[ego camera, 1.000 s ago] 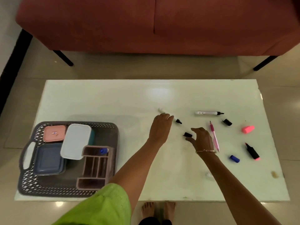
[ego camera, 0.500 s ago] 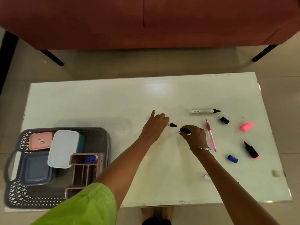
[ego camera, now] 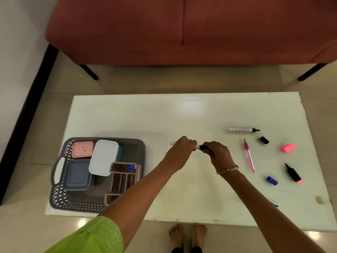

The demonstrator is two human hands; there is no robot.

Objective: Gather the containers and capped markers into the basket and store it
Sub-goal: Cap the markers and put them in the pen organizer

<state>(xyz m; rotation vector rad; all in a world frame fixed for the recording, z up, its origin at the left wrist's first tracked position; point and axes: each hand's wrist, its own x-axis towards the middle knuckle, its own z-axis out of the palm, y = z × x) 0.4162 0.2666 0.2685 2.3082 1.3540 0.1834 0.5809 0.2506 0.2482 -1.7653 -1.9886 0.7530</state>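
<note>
A glossy pale table [ego camera: 182, 114] carried a perforated grey plastic basket [ego camera: 60, 196] at eight o'clock; inside lay pink, white and blue rectangular lidded containers [ego camera: 104, 157] beside a ribbed brown organiser [ego camera: 124, 179] holding one blue-capped marker [ego camera: 131, 167]. At centre the left hand [ego camera: 179, 152] clenched a white marker [ego camera: 172, 142], its barrel mostly hidden; the right hand [ego camera: 218, 154] pinched a black cap [ego camera: 203, 147] at its tip; seating unclear.

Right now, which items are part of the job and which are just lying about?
Job: white marker and black cap in both hands, uncapped marker, loose caps, highlighter, basket, containers.
Lying about: pink pen, sofa.
</note>
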